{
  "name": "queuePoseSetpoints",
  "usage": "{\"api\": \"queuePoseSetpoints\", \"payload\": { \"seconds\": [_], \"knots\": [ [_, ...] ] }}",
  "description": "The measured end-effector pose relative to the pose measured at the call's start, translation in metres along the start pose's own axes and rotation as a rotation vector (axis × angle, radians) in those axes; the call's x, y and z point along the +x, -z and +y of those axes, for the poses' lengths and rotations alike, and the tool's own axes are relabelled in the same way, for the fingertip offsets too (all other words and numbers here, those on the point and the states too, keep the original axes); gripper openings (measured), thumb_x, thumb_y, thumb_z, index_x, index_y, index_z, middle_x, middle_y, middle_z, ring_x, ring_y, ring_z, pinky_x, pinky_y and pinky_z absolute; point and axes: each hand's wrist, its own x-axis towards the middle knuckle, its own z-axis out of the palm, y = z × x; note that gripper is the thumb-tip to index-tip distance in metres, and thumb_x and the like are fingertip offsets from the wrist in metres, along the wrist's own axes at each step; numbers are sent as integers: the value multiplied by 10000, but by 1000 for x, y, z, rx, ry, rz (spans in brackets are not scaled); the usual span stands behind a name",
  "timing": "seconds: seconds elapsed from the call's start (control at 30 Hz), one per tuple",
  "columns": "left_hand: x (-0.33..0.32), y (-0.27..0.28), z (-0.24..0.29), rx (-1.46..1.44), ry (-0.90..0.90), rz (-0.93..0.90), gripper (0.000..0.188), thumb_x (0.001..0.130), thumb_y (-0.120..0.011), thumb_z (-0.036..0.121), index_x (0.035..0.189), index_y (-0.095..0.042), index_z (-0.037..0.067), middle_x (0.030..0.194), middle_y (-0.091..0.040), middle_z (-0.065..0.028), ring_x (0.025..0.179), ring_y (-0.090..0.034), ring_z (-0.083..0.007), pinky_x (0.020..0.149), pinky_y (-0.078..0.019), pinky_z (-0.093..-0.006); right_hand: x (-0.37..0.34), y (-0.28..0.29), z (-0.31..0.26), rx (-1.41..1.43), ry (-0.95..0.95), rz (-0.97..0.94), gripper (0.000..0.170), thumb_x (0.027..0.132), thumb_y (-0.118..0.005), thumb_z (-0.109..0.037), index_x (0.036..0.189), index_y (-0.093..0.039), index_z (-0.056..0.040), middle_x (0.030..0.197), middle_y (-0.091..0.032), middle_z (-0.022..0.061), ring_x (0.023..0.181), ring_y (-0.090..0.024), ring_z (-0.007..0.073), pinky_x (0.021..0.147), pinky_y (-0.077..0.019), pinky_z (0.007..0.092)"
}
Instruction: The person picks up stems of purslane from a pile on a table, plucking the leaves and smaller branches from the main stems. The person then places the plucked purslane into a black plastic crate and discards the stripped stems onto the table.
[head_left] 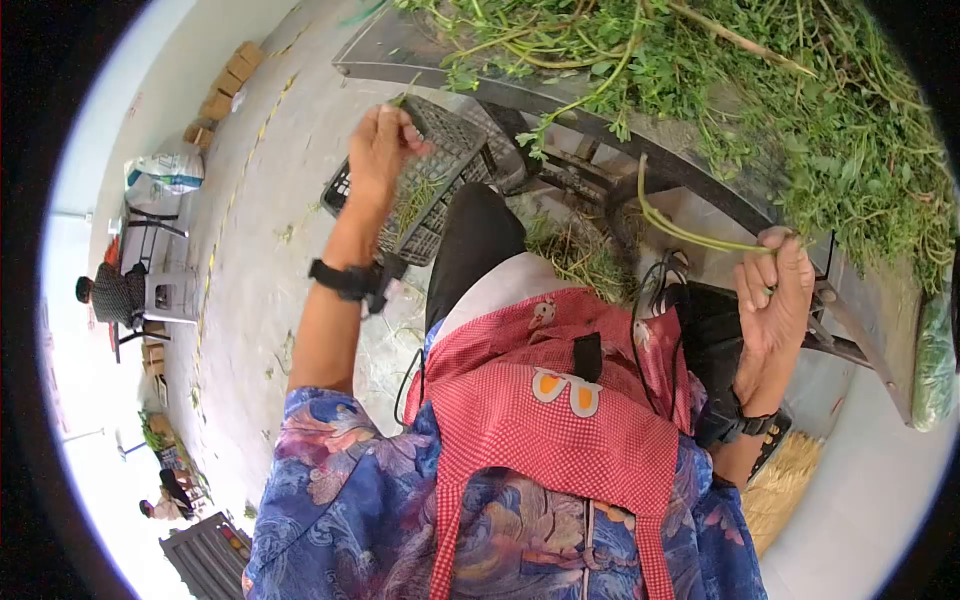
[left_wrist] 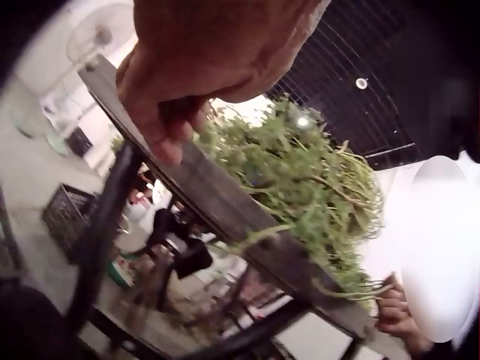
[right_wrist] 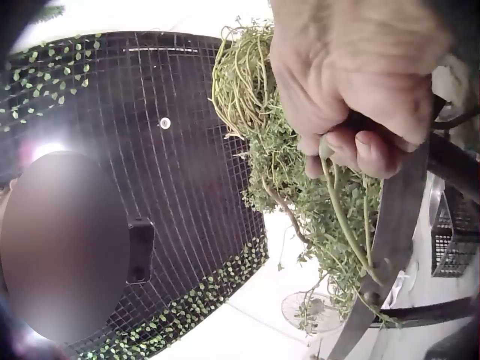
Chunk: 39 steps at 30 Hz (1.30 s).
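My left hand (head_left: 376, 160) is raised over the black crate (head_left: 455, 135), fingers curled; a thin green bit shows by its fingertips, and whether it is held I cannot tell. In the left wrist view the same hand (left_wrist: 202, 67) has no visible stem in its curled fingers. On the other side, my right hand (head_left: 775, 290) pinches pale green stems (head_left: 685, 232) that reach leftward past the table's edge. The right wrist view has this hand (right_wrist: 360, 90) gripping the stems (right_wrist: 346, 217). A large heap of leafy greens (head_left: 740, 130) lies on the table (head_left: 390, 62).
Loose greens (head_left: 575, 255) lie on the floor below the table, between its metal legs. Green bits are in the crate. Far left are a seated person (head_left: 115, 295), a grey stool (head_left: 170, 297), cardboard boxes (head_left: 230, 80) and a white sack (head_left: 165, 172).
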Motion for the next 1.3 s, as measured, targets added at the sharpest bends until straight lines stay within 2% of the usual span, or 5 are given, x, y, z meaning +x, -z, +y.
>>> {"api": "queuePoseSetpoints", "payload": {
  "seconds": [0.13, 0.37, 0.47, 0.57, 1.3],
  "knots": [
    [32, 58, -49, 1226, -504, 221, 309, 886, -534, 222, 1028, -546, -52, 818, -586, -155, 771, -599, -211, 674, -504, -336, -3, -1, 1, -43, -22, -38, 261, 930, -513, -246, 870, -543, 6, 566, -373, -31, 403, -337, 43, 355, -276, 176],
    [-65, -61, 44, 471, -217, -480, 125, 861, -592, 105, 917, -646, 7, 824, -635, -35, 793, -581, -101, 709, -467, -251, -7, -12, 14, -116, -74, -62, 257, 925, -522, -237, 920, -554, 18, 572, -401, -20, 411, -371, 64, 362, -291, 204],
    [-101, -127, 60, 121, -182, -803, 332, 849, -637, 143, 1149, -554, 27, 952, -618, -36, 850, -559, -98, 737, -461, -241, -8, -16, 17, -127, -113, -76, 260, 925, -523, -238, 943, -558, 19, 577, -410, -22, 419, -386, 70, 372, -302, 208],
    [-110, -161, 69, -96, 111, -985, 242, 890, -587, 188, 1077, -582, 34, 894, -628, -30, 722, -555, -52, 529, -449, -186, -5, -11, 26, -80, -144, -126, 281, 924, -525, -242, 997, -569, 26, 581, -411, -37, 435, -398, 67, 389, -309, 200],
    [-121, -176, 55, -352, 383, -921, 205, 964, -427, 165, 1024, -543, 7, 797, -648, -73, 612, -619, -100, 467, -473, -179, -18, 11, 35, -138, -85, -120, 331, 903, -567, -227, 1118, -558, 24, 589, -459, -46, 457, -369, 20, 410, -300, 170]
  ]
}}
